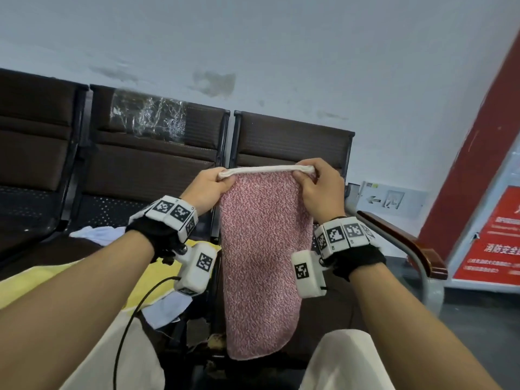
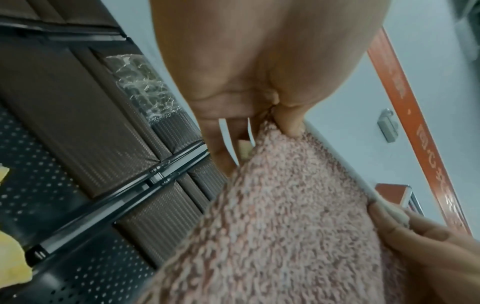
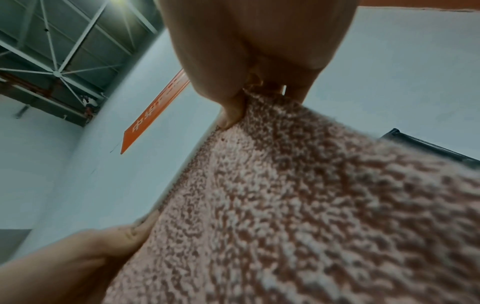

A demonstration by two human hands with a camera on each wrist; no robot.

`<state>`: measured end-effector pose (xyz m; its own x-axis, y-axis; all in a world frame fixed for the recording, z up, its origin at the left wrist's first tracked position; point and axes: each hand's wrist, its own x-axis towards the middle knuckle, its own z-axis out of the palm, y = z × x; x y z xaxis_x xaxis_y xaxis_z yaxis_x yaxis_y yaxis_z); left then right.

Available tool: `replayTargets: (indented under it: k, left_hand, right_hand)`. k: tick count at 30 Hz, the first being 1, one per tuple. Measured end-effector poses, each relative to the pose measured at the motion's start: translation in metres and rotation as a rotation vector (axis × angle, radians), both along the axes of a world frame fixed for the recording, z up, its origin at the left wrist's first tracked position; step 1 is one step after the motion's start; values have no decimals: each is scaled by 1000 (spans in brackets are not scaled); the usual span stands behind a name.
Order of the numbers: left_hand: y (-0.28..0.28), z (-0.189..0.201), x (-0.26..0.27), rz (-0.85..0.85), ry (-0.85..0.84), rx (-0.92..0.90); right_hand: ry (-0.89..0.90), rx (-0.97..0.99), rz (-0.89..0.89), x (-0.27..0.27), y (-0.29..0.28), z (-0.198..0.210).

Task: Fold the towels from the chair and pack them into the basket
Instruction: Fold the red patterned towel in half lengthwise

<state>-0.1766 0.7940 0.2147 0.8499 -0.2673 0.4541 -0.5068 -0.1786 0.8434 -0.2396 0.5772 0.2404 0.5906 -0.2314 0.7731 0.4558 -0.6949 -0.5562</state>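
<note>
Pink towel — nubbly terry, white-hemmed — pinched by left hand, right hand.

Dark bench seats carry yellow and white towels.

I am looking at a public waiting hall: a row of linked brown seats against a pale wall, an exit sign low on it (arrow pointing left), red notice boards, steel roof trusses.
</note>
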Motion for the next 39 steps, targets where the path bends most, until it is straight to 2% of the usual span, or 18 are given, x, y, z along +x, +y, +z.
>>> replayTargets:
  k: [2,5,9,12,15,18,20,24,29,31,35,39]
  left_hand:
    - [-3,-3,8,17,-5,95]
    - [-7,-11,22,127,-59,311]
    - [-17,-17,42,221,-76,343]
    - [-28,-12,58,271,-119,292]
    - [-39,5,67,293,-200,131]
    - [-42,16,65,215,-267,4]
    - [-38,10,54,150,-294,-30]
    - [-23,-42,20,56,-205,37]
    - [-4,-126,-36,-52,38,279]
    - [-2,-153,-57,-97,118,346]
    - [-3,-190,-87,-129,194,295]
    - [-5,-204,-86,-81,217,237]
  right_hand:
    - [29,-19,-31,6,-4,-3]
    - [164,-70,-100,20,-11,-12]
    - [311,-122,-166,45,-19,-27]
    - [341,-112,-201,62,-22,-27]
    - [203,-59,-200,71,-23,-14]
    - [66,-37,-163,68,-27,-8]
    - [44,-14,-126,56,-31,-14]
    - [208,-3,-57,14,-34,-65]
    - [637,-67,-56,-50,-27,-145]
    - [750,-65,-75,-68,-26,-168]
    - [797,30,-77,-91,-21,-199]
    - [759,157,-76,-85,-22,-215]
